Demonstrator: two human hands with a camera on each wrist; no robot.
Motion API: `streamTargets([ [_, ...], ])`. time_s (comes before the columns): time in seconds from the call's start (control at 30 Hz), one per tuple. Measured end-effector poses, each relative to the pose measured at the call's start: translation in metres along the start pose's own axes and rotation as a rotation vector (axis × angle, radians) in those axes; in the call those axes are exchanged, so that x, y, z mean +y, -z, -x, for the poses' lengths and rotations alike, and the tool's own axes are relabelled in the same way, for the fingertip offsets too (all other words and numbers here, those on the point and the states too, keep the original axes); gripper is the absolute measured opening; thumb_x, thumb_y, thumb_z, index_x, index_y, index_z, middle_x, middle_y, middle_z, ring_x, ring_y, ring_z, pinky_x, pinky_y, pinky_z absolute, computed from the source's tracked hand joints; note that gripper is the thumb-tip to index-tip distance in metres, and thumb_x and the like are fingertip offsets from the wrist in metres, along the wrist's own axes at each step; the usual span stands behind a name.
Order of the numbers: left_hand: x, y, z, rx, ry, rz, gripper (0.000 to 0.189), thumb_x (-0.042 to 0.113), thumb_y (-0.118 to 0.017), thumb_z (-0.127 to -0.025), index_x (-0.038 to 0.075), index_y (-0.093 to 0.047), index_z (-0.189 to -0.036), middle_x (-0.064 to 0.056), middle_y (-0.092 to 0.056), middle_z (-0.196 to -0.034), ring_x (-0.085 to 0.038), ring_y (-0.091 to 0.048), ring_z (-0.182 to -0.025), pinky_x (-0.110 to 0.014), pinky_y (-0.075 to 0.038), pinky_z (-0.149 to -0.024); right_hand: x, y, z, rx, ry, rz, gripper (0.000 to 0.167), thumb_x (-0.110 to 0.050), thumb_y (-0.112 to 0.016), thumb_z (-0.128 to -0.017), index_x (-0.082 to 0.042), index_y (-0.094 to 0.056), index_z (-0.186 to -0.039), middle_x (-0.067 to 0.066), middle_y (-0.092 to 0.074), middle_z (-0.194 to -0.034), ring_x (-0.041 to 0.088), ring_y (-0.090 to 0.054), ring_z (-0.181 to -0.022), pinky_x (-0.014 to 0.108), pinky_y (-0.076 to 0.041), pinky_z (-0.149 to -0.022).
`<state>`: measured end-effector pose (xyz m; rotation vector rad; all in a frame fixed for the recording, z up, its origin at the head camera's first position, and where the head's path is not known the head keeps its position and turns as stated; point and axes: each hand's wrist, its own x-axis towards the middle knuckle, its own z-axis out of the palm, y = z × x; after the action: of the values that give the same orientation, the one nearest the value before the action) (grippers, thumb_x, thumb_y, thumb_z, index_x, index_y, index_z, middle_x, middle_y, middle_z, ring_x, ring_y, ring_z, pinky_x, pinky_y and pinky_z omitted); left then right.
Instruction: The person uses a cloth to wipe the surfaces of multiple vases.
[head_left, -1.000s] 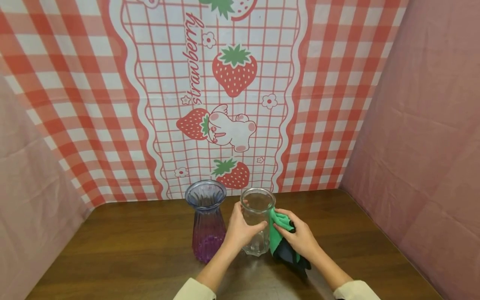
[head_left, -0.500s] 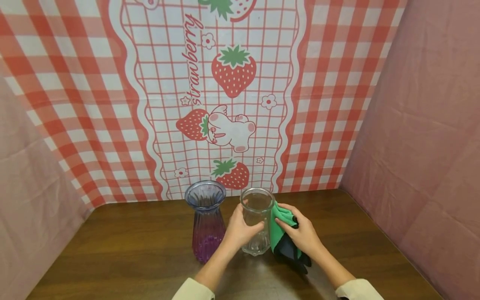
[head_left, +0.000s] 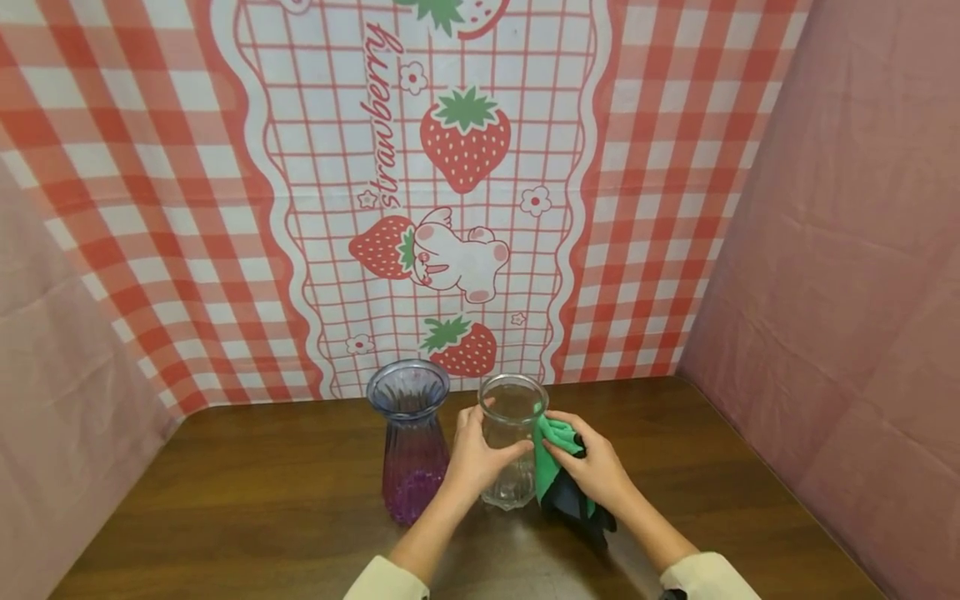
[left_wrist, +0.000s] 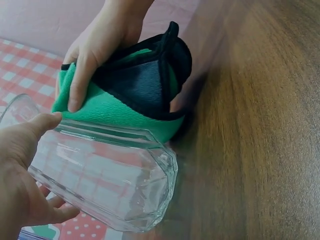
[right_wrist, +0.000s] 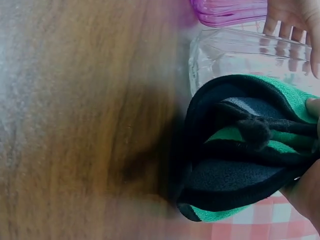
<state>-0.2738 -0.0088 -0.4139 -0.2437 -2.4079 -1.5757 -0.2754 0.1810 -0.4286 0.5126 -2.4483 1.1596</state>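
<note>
A clear glass vase (head_left: 513, 483) stands upright on the wooden table, its faceted base showing in the left wrist view. My left hand (head_left: 474, 458) grips it from the left, thumb across the front and fingers behind. On the other side my right hand (head_left: 596, 465) pinches a folded green and dark grey cloth (left_wrist: 117, 102) with black edging. The cloth lies against the vase's right wall near the rim, and its lower folds hang toward the table. In the right wrist view the cloth's open folds (right_wrist: 235, 175) fill the middle, with the vase's base behind them.
Close left of my left hand stands a fluted purple-blue vase (head_left: 411, 450) with a flared rim. Behind the wooden table (head_left: 247, 492) hangs a red-checked strawberry cloth (head_left: 465, 142). Pink fabric walls (head_left: 832, 275) rise at both sides.
The cloth in my right hand moved slightly away to the right at half a second ago, and is now back against the vase. My left hand keeps its grip.
</note>
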Motion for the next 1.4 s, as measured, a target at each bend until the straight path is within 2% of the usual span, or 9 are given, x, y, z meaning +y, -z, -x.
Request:
streamTargets([
  [0.23, 0.001, 0.003, -0.002, 0.002, -0.015, -0.021, 0.08, 0.031, -0.083, -0.068, 0.005, -0.047, -0.134, -0.018, -0.045, -0.122, -0.034, -0.05, -0.113, -0.05, -0.045, -0.093, 0.006, -0.003, 0.002, -0.033, -0.03, 0.011, 0.042, -0.022, -0.07, -0.084, -0.025, -0.056, -0.124, 0.005, -0.065, -0.116, 0.02, -0.062, -0.097, 0.027, -0.053, -0.073],
  [0.5, 0.001, 0.002, -0.003, 0.001, -0.026, -0.037, 0.08, 0.029, -0.083, -0.068, 0.002, -0.045, -0.134, -0.019, -0.045, -0.121, -0.032, -0.051, -0.112, -0.048, -0.045, -0.094, 0.011, -0.005, 0.005, -0.065, -0.114, -0.048, 0.05, -0.029, -0.071, -0.082, -0.027, -0.052, -0.128, 0.004, -0.063, -0.116, 0.021, -0.061, -0.101, 0.031, -0.052, -0.078],
  [0.67, 0.001, 0.003, -0.001, -0.002, -0.027, -0.03, 0.08, 0.028, -0.083, -0.068, 0.003, -0.045, -0.134, -0.019, -0.046, -0.123, -0.034, -0.05, -0.114, -0.05, -0.044, -0.096, 0.007, -0.003, 0.004, 0.004, -0.069, -0.066, 0.052, -0.025, -0.073, -0.081, -0.021, -0.054, -0.129, 0.005, -0.063, -0.118, 0.02, -0.061, -0.099, 0.029, -0.053, -0.077],
  [0.77, 0.001, 0.003, 0.0, -0.006, -0.029, -0.038, 0.08, 0.028, -0.082, -0.068, 0.003, -0.044, -0.134, -0.019, -0.048, -0.124, -0.035, -0.05, -0.117, -0.051, -0.042, -0.098, 0.002, -0.001, 0.001, 0.064, -0.033, -0.082, 0.051, -0.023, -0.073, -0.081, -0.022, -0.054, -0.128, 0.005, -0.063, -0.119, 0.016, -0.061, -0.097, 0.027, -0.053, -0.077],
  [0.87, 0.002, 0.003, 0.0, -0.007, -0.04, -0.046, 0.081, 0.028, -0.082, -0.069, 0.001, -0.042, -0.134, -0.02, -0.049, -0.126, -0.036, -0.049, -0.119, -0.052, -0.041, -0.099, -0.003, 0.0, -0.001, 0.083, -0.025, -0.103, 0.05, -0.025, -0.072, -0.081, -0.025, -0.054, -0.128, 0.005, -0.063, -0.118, 0.013, -0.061, -0.094, 0.025, -0.053, -0.076],
  [1.1, 0.002, 0.003, -0.001, -0.014, -0.039, -0.031, 0.079, 0.027, -0.079, -0.069, -0.001, -0.04, -0.133, -0.021, -0.048, -0.128, -0.036, -0.047, -0.121, -0.052, -0.041, -0.1, -0.001, 0.001, 0.0, 0.024, -0.049, -0.088, 0.05, -0.027, -0.072, -0.081, -0.028, -0.053, -0.127, 0.004, -0.065, -0.115, 0.016, -0.061, -0.095, 0.026, -0.052, -0.075],
  [1.3, 0.001, 0.0, -0.001, 0.0, -0.069, -0.025, 0.077, 0.024, -0.078, -0.069, -0.002, -0.041, -0.131, -0.02, -0.049, -0.125, -0.035, -0.049, -0.119, -0.05, -0.041, -0.1, 0.009, -0.001, 0.005, -0.049, -0.083, -0.026, 0.053, -0.02, -0.075, -0.079, -0.027, -0.054, -0.127, 0.005, -0.065, -0.114, 0.02, -0.062, -0.099, 0.031, -0.052, -0.077],
  [1.4, 0.001, -0.002, 0.001, 0.004, -0.053, -0.02, 0.078, 0.029, -0.079, -0.069, 0.0, -0.041, -0.131, -0.019, -0.048, -0.124, -0.035, -0.049, -0.118, -0.051, -0.042, -0.099, 0.011, -0.001, 0.007, -0.07, -0.083, -0.007, 0.053, -0.018, -0.075, -0.078, -0.026, -0.054, -0.127, 0.006, -0.065, -0.115, 0.021, -0.062, -0.1, 0.033, -0.052, -0.078],
])
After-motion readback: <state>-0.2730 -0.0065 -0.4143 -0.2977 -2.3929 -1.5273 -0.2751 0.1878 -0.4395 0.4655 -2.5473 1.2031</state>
